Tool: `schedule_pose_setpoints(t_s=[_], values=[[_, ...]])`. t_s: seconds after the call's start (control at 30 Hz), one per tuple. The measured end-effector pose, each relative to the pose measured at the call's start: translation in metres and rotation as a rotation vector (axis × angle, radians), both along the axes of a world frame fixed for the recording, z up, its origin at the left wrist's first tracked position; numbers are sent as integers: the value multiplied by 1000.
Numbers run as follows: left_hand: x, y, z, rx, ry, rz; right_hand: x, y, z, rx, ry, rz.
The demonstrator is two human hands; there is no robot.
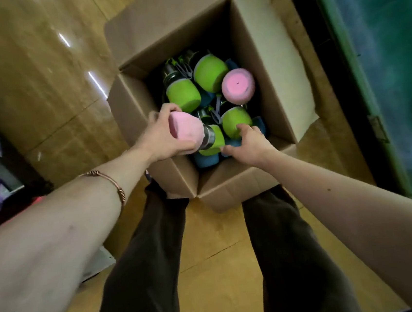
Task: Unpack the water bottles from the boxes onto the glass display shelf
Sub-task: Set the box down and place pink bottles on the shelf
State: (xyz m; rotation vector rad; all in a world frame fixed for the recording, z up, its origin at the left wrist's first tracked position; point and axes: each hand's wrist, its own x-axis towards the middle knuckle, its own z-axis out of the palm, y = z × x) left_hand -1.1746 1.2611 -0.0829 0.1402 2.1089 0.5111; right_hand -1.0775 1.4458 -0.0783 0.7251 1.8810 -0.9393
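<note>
Left grip [164, 134]: fingers and thumb are curled round a pink silicone-sleeved water bottle [187, 130], held tilted just above the near-left corner of the open brown cardboard box [273, 54]. Its steel neck is pointed into the box.

Right grip [248, 142]: reached inside the box, fingers are laid against a lime-green sleeved bottle [235, 122] at the near side. Whether that bottle is clasped or only touched cannot be told; the fingertips are hidden behind the hand.

Box contents: more lime-green bottles [207, 73] are piled loosely, a second pink bottle [237, 85] is seen base-up toward the right wall, and blue bottles [206, 159] are partly buried at the near edge. All four flaps are folded outward.

Box is set on glossy tan floor tiles [24, 60], just in front of the person's dark trousers [145, 264]. A copper-coloured wire bangle [105, 177] is worn on the left forearm. A green-blue glass panel [380, 61] is seen at right, blurred.
</note>
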Motion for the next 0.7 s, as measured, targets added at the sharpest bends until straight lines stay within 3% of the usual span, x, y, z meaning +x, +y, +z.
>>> schedule_pose_setpoints(t_s=[0.1, 0.27, 0.53, 0.7], values=[[6, 3, 36, 86, 36, 108, -2, 6, 33, 43, 50, 92], [6, 11, 96, 200, 39, 85, -4, 18, 85, 58, 152, 205], [-10, 36, 225, 505, 20, 120, -13, 33, 200, 33, 411, 88], [-26, 52, 316, 616, 41, 89, -26, 64, 300, 87, 510, 132]])
